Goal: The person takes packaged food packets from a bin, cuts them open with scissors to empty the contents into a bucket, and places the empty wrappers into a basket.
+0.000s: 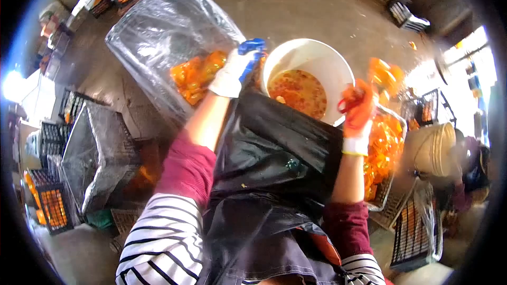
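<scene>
My left hand [238, 68], in a white and blue glove, is closed at the left rim of a white bucket [332, 63]. Something orange shows beside its fingers, too hidden to name. Inside the bucket is orange liquid with pulpy bits [298, 95]. My right hand [359, 111], in an orange and white glove, is closed at the bucket's right rim around a red-handled tool [349, 99], whose working end I cannot make out. A blurred orange piece [386, 76] is just beyond that hand. Glossy orange pieces [383, 150] fill a crate under my right wrist.
A crate lined with clear plastic [163, 21] stands on the left, with orange pieces [198, 76] in it. Another plastic-lined crate [97, 153] is further left. Black crates [414, 232] and a beige bucket [435, 150] are on the right. A black apron [280, 153] covers my lap.
</scene>
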Motion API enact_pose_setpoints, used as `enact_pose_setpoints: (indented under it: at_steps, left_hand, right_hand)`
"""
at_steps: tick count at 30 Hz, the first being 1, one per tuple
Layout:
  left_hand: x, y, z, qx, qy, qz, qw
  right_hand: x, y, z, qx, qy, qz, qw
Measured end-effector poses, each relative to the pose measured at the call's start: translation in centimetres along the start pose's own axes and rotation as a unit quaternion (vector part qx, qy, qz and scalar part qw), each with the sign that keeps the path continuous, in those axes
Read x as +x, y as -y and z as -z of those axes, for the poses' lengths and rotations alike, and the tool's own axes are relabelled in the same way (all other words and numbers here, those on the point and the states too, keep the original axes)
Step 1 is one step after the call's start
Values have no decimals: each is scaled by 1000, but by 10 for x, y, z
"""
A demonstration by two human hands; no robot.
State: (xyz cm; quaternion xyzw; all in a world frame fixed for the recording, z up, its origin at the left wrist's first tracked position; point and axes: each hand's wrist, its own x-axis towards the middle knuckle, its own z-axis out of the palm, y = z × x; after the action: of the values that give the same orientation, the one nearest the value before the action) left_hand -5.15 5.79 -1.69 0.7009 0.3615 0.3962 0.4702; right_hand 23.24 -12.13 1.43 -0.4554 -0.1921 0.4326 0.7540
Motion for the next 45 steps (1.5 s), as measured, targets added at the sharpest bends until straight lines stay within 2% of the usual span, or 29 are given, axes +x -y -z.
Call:
enact_pose_setpoints:
  at_steps: [2, 3, 4, 5, 6, 7, 9, 11, 12, 13, 15, 17, 18, 19, 21, 23, 27, 28, 30, 32, 33, 35, 36, 38, 39, 40, 41, 43, 45]
  left_hand:
    - [-2, 74, 64, 62, -83, 63, 993]
    - [-3, 121, 96, -33, -155, 138, 978]
    - [-8, 138, 122, 134, -153, 158, 966]
    - [-13, 147, 134, 214, -148, 169, 951]
    - [-18, 152, 145, 292, -142, 180, 928]
    - [-25, 159, 151, 287, -141, 188, 929]
    - [-29, 141, 145, 401, -83, 169, 896]
    - [-13, 92, 117, 611, 46, 104, 783]
    - [-1, 106, 112, 628, 128, 102, 761]
    - [11, 120, 108, 635, 215, 121, 733]
    - [31, 166, 92, 728, 299, 97, 610]
    - [51, 206, 83, 760, 316, 82, 562]
    - [69, 177, 75, 724, 382, 189, 542]
    - [71, 174, 75, 734, 345, 162, 562]
    - [82, 164, 67, 738, 360, 182, 541]
    - [78, 178, 61, 705, 363, 195, 577]
    - [81, 206, 87, 657, 327, 220, 643]
    - [72, 214, 95, 607, 251, 201, 727]
    - [49, 237, 110, 479, 90, 150, 860]
    - [31, 222, 120, 278, 74, 206, 935]
    - [19, 211, 123, 172, 65, 228, 956]
    - [-12, 184, 124, 44, -101, 258, 960]
    - [-25, 109, 111, -319, -199, 361, 854]
    - [-45, 123, 119, -319, -144, 213, 912]
    - [-47, 92, 112, -549, -182, 238, 781]
    - [-44, 61, 101, -560, -244, 248, 751]
    - [-40, 29, 90, -567, -306, 254, 721]
    - [-38, 45, 89, -420, -261, 231, 838]
    - [-22, 56, 81, -252, -211, 131, 935]
  right_hand:
    - [16, -10, 47, 242, 116, 16, 963]
    - [19, -12, 61, 302, 134, 7, 944]
    - [20, -14, 66, 326, 137, 2, 935]
    - [11, -7, 50, 327, -9, 2, 945]
    - [15, -8, 47, 323, 63, -8, 944]
    - [20, -10, 43, 316, 135, -19, 939]
    - [30, -12, 30, 292, 209, -36, 932]
    - [32, -12, 4, 260, 212, -44, 941]
    - [32, -11, -10, 239, 127, -51, 961]
    - [34, -11, -19, 212, 124, -59, 968]
    - [43, -14, -28, 155, 115, -73, 979]
    - [51, -16, -29, 149, 117, -114, 975]
    - [53, -18, -32, 147, 104, -127, 975]
    - [54, -19, -36, 146, 90, -138, 975]
    - [56, -21, -39, 111, 66, -142, 981]
    - [60, -21, -39, 102, 74, -149, 981]
    - [60, -23, -45, 106, -7, -151, 983]
    - [56, -21, -52, 79, -21, -146, 986]
    - [53, -23, -43, 102, 23, -157, 982]
    - [47, -22, -48, 113, 25, -157, 981]
    - [46, -21, -43, 128, 47, -164, 977]
    - [43, -25, -27, 156, 97, -180, 966]
    - [38, -25, -31, 135, 75, -169, 973]
    - [34, -26, -27, 122, 102, -169, 973]
    - [34, -29, -22, 116, 116, -168, 972]
    - [36, -34, -15, 150, 151, -182, 960]
    - [32, -31, -19, 135, 133, -180, 965]
    - [19, -27, -27, 105, 96, -176, 974]
    - [20, -31, -27, 82, 116, -140, 980]
